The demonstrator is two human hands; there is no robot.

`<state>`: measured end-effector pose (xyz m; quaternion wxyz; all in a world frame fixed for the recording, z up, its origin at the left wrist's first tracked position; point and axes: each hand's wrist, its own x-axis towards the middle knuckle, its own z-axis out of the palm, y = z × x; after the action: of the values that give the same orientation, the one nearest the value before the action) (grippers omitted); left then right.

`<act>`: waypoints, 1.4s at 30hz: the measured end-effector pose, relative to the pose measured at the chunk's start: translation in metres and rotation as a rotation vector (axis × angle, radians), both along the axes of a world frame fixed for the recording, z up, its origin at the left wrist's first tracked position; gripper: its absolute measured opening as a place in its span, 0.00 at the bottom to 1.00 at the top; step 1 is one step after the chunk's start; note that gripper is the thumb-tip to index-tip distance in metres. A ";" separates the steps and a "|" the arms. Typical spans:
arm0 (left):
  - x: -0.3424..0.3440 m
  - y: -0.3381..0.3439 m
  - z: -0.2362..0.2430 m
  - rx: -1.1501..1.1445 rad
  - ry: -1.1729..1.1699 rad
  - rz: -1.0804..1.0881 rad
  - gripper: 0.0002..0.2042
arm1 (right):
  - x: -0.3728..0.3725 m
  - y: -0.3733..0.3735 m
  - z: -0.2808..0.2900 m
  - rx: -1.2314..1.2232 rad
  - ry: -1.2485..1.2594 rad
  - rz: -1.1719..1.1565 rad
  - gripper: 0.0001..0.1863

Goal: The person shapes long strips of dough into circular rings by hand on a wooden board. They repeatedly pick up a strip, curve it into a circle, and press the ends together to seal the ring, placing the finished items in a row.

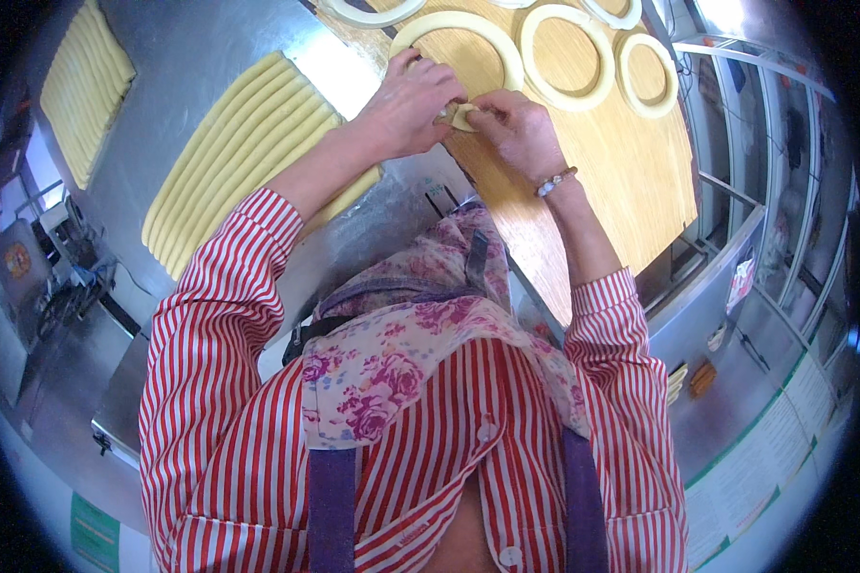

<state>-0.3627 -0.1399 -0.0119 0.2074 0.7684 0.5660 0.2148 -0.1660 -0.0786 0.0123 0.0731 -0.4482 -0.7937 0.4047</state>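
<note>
Over the near edge of a wooden board (631,181), my two hands meet at a piece of pale yellow dough (462,117). My left hand (413,103) has its fingers curled round one side of it. From the other side my right hand (521,134) pinches it between thumb and fingers. Just beyond lies a large dough ring (468,21), its near part hidden by my hands; whether the pinched dough belongs to it I cannot tell. More dough rings, such as a round one (526,57) and a smaller one (674,76), lie to the right.
On the metal table (162,124) at the left, long dough ropes (239,153) lie side by side, partly under my left forearm. Another batch of ropes (84,86) sits farther left. Metal racking (736,181) stands beyond the board's right edge.
</note>
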 end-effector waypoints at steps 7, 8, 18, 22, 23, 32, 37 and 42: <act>-0.026 0.007 0.001 -0.126 -0.025 -0.079 0.10 | -0.014 -0.019 -0.015 0.351 0.000 0.065 0.08; -0.028 0.007 0.000 -0.093 -0.013 -0.080 0.09 | -0.015 -0.021 -0.018 0.387 0.011 0.047 0.08; -0.033 0.000 -0.009 0.111 0.023 -0.102 0.07 | -0.024 -0.037 -0.028 0.511 -0.007 -0.088 0.06; -0.031 0.000 -0.014 0.136 -0.034 -0.088 0.06 | -0.025 -0.036 -0.035 0.527 0.001 -0.119 0.06; -0.031 -0.001 -0.015 0.139 -0.037 -0.082 0.07 | -0.026 -0.036 -0.036 0.523 0.000 -0.117 0.06; -0.031 -0.002 -0.022 0.194 -0.074 -0.083 0.07 | -0.032 -0.037 -0.041 0.540 -0.016 -0.101 0.05; -0.029 0.000 -0.023 0.243 -0.044 -0.075 0.07 | -0.035 -0.034 -0.036 0.572 -0.050 -0.065 0.05; -0.027 -0.002 -0.023 0.207 -0.014 -0.073 0.08 | -0.034 -0.033 -0.030 0.574 -0.120 -0.004 0.04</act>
<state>-0.3893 -0.1422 -0.0349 0.1386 0.8043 0.5109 0.2700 -0.2000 -0.1116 -0.0172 0.1505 -0.4340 -0.8777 0.1364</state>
